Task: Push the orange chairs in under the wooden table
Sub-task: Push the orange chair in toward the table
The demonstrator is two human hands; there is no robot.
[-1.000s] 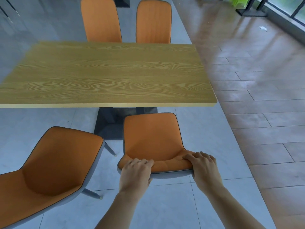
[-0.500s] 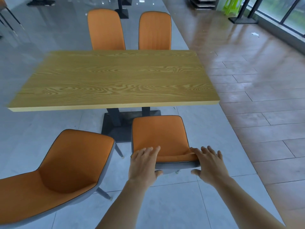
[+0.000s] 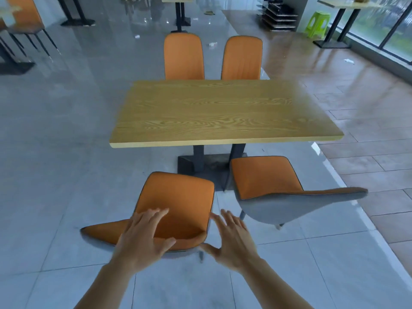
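Note:
The wooden table (image 3: 214, 112) stands in the middle on a black base. Two orange chairs (image 3: 184, 56) (image 3: 242, 58) are tucked in on its far side. On the near side, the right orange chair (image 3: 265, 177) sits with its seat front just under the table edge and its grey back turned toward me. The left orange chair (image 3: 178, 201) stands clear of the table, angled. My left hand (image 3: 145, 237) hovers with spread fingers over the top of its backrest. My right hand (image 3: 231, 237) is open beside the backrest's right corner.
Grey tiles lie to the left and brown floor planks (image 3: 367, 97) to the right. Other tables (image 3: 178, 10) and a green stool (image 3: 317, 23) stand at the back. Dark-legged chairs (image 3: 24, 25) stand at the far left.
Both hands let go of the right chair's backrest and moved left to the other near chair. My view pulled back and shifted left.

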